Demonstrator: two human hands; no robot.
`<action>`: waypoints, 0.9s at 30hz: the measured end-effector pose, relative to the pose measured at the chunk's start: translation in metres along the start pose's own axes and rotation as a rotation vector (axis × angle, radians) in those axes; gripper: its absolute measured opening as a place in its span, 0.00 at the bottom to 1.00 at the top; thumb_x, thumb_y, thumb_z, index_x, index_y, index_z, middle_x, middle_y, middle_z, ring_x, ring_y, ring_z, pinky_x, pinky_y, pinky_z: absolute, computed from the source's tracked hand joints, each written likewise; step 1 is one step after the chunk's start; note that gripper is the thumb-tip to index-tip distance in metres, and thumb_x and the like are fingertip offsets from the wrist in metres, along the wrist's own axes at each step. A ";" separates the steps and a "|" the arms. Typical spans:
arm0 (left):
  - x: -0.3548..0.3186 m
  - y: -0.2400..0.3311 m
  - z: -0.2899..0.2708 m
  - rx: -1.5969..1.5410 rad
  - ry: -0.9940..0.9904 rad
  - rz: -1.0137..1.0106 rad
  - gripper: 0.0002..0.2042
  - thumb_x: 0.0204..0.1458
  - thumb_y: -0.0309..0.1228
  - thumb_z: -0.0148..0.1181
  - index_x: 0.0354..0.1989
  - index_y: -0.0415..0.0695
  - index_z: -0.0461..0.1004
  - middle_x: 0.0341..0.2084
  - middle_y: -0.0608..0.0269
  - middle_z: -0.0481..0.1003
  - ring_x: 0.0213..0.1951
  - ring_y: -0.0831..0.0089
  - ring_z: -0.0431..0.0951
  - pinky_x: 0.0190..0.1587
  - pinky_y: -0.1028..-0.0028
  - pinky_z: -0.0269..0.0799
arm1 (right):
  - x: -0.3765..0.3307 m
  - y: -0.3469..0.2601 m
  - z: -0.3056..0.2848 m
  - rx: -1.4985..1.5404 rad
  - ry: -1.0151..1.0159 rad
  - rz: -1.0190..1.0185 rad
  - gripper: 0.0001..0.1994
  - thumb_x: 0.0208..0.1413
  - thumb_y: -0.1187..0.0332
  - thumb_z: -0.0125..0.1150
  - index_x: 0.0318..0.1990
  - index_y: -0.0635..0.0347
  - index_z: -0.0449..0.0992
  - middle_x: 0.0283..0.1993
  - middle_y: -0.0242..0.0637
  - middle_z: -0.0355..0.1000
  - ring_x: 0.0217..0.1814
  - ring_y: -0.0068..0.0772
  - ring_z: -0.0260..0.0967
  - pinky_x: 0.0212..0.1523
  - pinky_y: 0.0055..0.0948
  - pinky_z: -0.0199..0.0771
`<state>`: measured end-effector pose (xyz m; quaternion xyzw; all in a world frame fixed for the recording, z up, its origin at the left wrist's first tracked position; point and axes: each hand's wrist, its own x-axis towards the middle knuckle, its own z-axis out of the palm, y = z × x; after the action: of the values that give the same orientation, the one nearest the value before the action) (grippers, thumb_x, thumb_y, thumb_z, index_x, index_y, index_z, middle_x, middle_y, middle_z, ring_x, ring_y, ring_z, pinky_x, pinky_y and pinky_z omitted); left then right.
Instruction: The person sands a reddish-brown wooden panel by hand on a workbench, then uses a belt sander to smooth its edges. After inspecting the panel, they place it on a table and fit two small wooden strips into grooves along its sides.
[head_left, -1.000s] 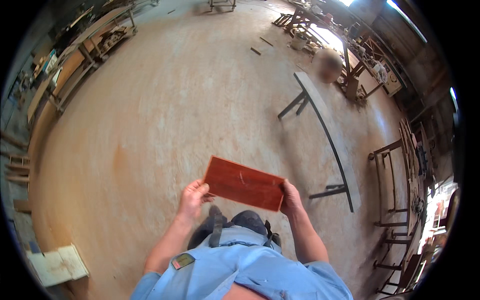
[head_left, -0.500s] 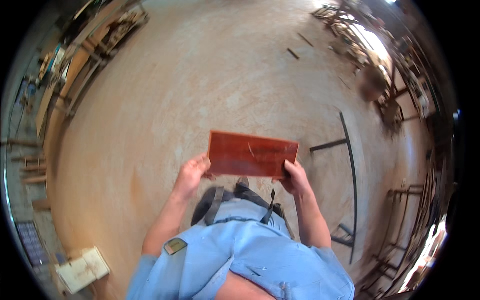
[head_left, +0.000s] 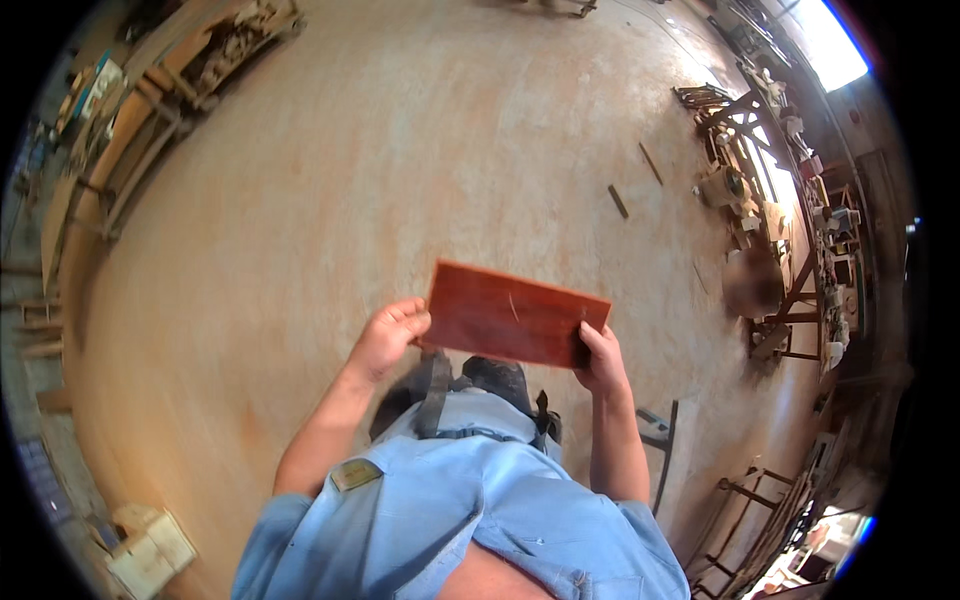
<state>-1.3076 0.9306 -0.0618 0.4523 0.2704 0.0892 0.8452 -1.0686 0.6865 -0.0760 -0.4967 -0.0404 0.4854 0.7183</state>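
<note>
Both my left hand (head_left: pixel 388 338) and right hand (head_left: pixel 604 362) pinch the red board (head_left: pixel 515 315), long axis crosswise, right end slightly nearer me.

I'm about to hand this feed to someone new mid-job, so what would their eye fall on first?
Most likely the red-brown board near mid-picture, its ends held by the left hand and the right hand. Next might come the blue shirt across the bottom of the view and the bright opening at upper right. Two thin sticks also stand out on the floor, right of centre and beyond the board.
</note>
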 end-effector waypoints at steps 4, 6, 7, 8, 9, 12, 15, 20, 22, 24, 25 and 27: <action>0.146 0.094 -0.024 0.021 -0.034 0.019 0.10 0.60 0.32 0.51 0.45 0.41 0.73 0.30 0.67 0.77 0.30 0.79 0.76 0.33 0.77 0.73 | 0.124 -0.053 0.017 0.034 0.057 -0.004 0.21 0.55 0.64 0.62 0.53 0.66 0.69 0.52 0.42 0.73 0.51 0.37 0.73 0.51 0.37 0.74; 0.222 0.131 -0.046 0.064 -0.002 0.086 0.11 0.60 0.31 0.51 0.47 0.41 0.73 0.32 0.66 0.78 0.30 0.80 0.77 0.31 0.78 0.73 | 0.197 -0.074 0.026 0.035 0.043 0.004 0.19 0.56 0.67 0.60 0.52 0.66 0.71 0.51 0.42 0.73 0.51 0.36 0.72 0.51 0.38 0.75; 0.260 0.145 -0.057 0.079 0.017 0.111 0.11 0.60 0.31 0.51 0.48 0.41 0.73 0.33 0.66 0.78 0.30 0.81 0.77 0.30 0.79 0.72 | 0.239 -0.088 0.030 0.048 0.032 0.043 0.19 0.55 0.66 0.61 0.52 0.67 0.71 0.50 0.42 0.73 0.51 0.36 0.72 0.51 0.37 0.75; 0.294 0.159 -0.071 0.114 0.056 0.084 0.11 0.60 0.31 0.51 0.48 0.41 0.73 0.33 0.66 0.78 0.30 0.81 0.77 0.29 0.79 0.73 | 0.281 -0.098 0.034 0.032 0.039 0.065 0.20 0.55 0.66 0.61 0.52 0.67 0.71 0.50 0.42 0.74 0.50 0.36 0.73 0.51 0.37 0.75; 0.327 0.175 -0.090 0.161 0.092 0.063 0.12 0.60 0.31 0.51 0.48 0.40 0.73 0.34 0.66 0.78 0.29 0.80 0.77 0.29 0.79 0.73 | 0.326 -0.105 0.038 0.024 0.041 0.078 0.20 0.54 0.65 0.61 0.53 0.67 0.71 0.49 0.42 0.74 0.49 0.36 0.74 0.50 0.37 0.75; 0.406 0.240 -0.152 0.129 0.191 0.082 0.12 0.59 0.31 0.52 0.48 0.39 0.72 0.35 0.65 0.77 0.30 0.80 0.77 0.30 0.78 0.73 | 0.463 -0.141 0.095 0.024 -0.056 0.163 0.19 0.57 0.64 0.59 0.52 0.67 0.71 0.48 0.43 0.74 0.48 0.36 0.74 0.49 0.36 0.76; 0.464 0.300 -0.179 0.046 0.422 0.169 0.11 0.59 0.29 0.52 0.46 0.36 0.73 0.36 0.63 0.77 0.36 0.78 0.77 0.37 0.77 0.74 | 0.580 -0.185 0.152 -0.048 -0.138 0.309 0.18 0.59 0.62 0.57 0.51 0.68 0.72 0.48 0.42 0.74 0.50 0.34 0.72 0.50 0.34 0.74; 0.630 0.403 -0.253 -0.227 0.588 0.369 0.07 0.58 0.26 0.50 0.39 0.35 0.72 0.33 0.62 0.76 0.37 0.75 0.76 0.44 0.75 0.72 | 0.803 -0.275 0.233 -0.377 -0.468 0.331 0.19 0.59 0.63 0.55 0.54 0.66 0.73 0.49 0.36 0.75 0.50 0.27 0.69 0.55 0.30 0.67; 0.702 0.436 -0.284 -0.341 0.566 0.387 0.06 0.58 0.26 0.50 0.35 0.37 0.72 0.32 0.63 0.75 0.36 0.75 0.75 0.43 0.74 0.72 | 0.885 -0.308 0.255 -0.577 -0.572 0.313 0.20 0.58 0.65 0.54 0.55 0.66 0.72 0.51 0.36 0.74 0.53 0.27 0.68 0.58 0.30 0.65; 0.786 0.461 -0.322 -0.333 0.570 0.347 0.05 0.57 0.26 0.50 0.33 0.38 0.72 0.31 0.64 0.75 0.35 0.76 0.74 0.41 0.75 0.71 | 0.951 -0.344 0.281 -0.556 -0.531 0.296 0.20 0.57 0.67 0.55 0.56 0.66 0.71 0.54 0.37 0.72 0.56 0.29 0.67 0.59 0.31 0.64; 0.833 0.476 -0.331 -0.306 0.566 0.319 0.05 0.57 0.26 0.51 0.33 0.38 0.72 0.31 0.64 0.75 0.35 0.77 0.74 0.40 0.76 0.71 | 0.992 -0.336 0.264 -0.477 -0.491 0.297 0.21 0.57 0.68 0.54 0.57 0.66 0.70 0.56 0.39 0.71 0.57 0.30 0.65 0.60 0.32 0.62; 0.922 0.533 -0.337 -0.251 0.490 0.266 0.05 0.57 0.26 0.52 0.34 0.38 0.73 0.31 0.65 0.75 0.35 0.79 0.74 0.40 0.77 0.70 | 1.059 -0.377 0.277 -0.454 -0.358 0.276 0.21 0.57 0.68 0.55 0.57 0.67 0.70 0.56 0.40 0.71 0.57 0.32 0.66 0.60 0.32 0.63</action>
<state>-0.6664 1.8425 -0.1253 0.3408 0.3916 0.3381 0.7850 -0.4142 1.6408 -0.1014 -0.5518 -0.2058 0.6365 0.4980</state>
